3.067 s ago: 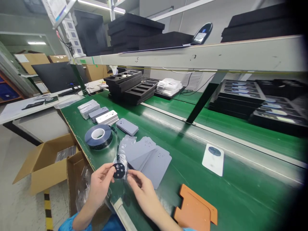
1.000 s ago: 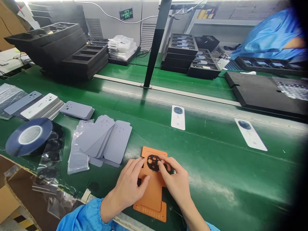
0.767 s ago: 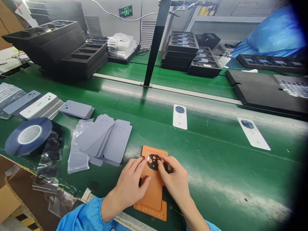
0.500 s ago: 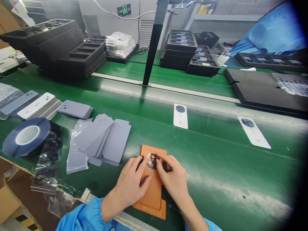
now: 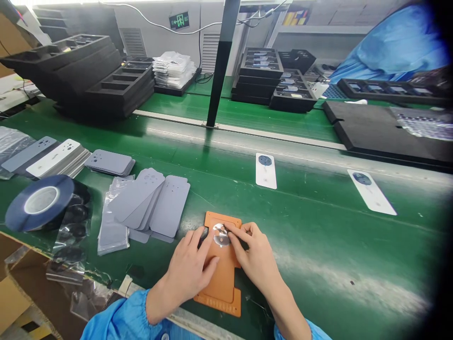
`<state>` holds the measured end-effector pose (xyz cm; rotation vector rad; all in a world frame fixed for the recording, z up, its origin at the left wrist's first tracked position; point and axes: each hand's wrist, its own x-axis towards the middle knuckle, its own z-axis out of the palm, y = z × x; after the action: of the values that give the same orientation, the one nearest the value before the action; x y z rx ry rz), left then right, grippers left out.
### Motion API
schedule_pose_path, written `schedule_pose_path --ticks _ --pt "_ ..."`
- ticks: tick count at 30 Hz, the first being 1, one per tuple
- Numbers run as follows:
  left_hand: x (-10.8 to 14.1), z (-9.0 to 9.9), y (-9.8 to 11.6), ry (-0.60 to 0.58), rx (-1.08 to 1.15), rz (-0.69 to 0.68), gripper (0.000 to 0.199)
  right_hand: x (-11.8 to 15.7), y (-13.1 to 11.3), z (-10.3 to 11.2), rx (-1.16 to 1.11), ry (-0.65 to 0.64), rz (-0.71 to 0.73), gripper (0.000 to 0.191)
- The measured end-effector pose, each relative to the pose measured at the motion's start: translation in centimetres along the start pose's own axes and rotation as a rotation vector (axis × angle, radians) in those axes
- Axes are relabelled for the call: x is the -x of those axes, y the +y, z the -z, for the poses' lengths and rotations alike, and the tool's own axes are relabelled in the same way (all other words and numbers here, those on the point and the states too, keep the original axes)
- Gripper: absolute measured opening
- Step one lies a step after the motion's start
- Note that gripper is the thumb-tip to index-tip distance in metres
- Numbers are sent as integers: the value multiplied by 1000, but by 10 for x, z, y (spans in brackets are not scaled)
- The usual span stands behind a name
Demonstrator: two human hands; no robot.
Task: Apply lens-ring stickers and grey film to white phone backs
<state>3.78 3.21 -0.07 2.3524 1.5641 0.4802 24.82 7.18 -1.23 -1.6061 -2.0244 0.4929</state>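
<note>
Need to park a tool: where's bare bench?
Right of the right hand, nearside of both white phone-back panels, bar a dark speck; between fanned grey panels and left white panel. Crowded: left, around sticker roll and panel stacks.

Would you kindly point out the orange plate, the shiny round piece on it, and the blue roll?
orange plate (image 5: 225,274): head view, on its bare flat face
shiny round piece (image 5: 221,234): head view, near its middle
blue roll (image 5: 15,210): head view, on its blue face left of the white core

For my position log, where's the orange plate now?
Head view, lower centre: the orange plate lies on the green table, partly under the left hand and right hand.
</note>
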Motion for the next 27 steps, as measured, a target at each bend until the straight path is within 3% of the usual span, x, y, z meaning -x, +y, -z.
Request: schedule_pose_path --ticks 4,8,16,24,27 --pt "0 4 1 -19 -54 -8 62 0 1 7 -36 -82 -38 34" --pt "2 3 0 -26 -79 -15 61 1 0 7 -34 -85 -41 35" --pt "3 1 -3 -6 -110 -37 58 6 4 3 268 -59 153 44" --pt "6 5 -3 11 -133 -61 58 2 11 7 -157 -53 -116 38" --pt "11 14 -10 106 -103 -106 45 0 14 8 -214 -23 -125 45"
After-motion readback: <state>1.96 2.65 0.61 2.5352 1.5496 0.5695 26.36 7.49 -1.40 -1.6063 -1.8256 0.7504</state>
